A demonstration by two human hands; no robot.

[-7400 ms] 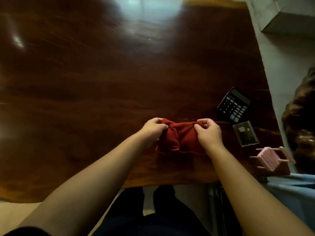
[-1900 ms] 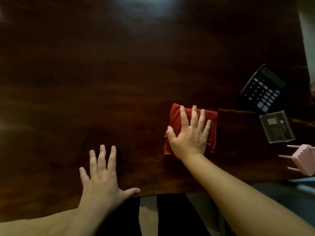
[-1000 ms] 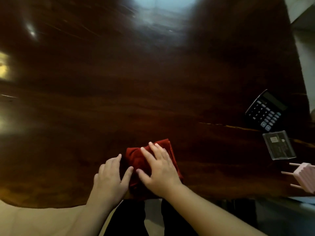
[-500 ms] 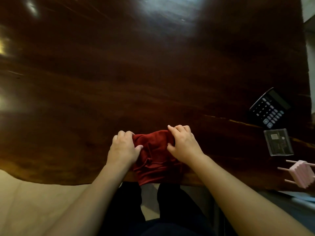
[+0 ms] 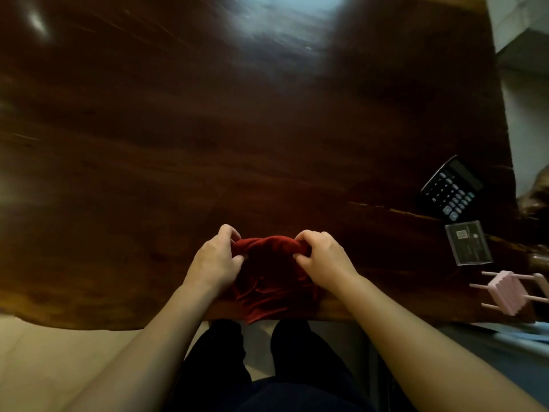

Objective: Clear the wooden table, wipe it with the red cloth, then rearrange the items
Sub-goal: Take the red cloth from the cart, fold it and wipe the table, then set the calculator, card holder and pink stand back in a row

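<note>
Grip: left hand [image 5: 215, 263] | right hand [image 5: 322, 257] | both pinching red cloth [image 5: 271, 281]

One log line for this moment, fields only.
both hands gripping red cloth | cloth at near table edge | calculator far right

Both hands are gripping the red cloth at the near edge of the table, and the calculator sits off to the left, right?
Not quite: in the head view the calculator sits to the right. Both hands, left and right, grip the red cloth at the table's near edge.

cloth [image 5: 271, 278] at table [image 5: 208, 129] near edge | calculator [image 5: 451, 190] behind card case [image 5: 468, 246], right
</note>
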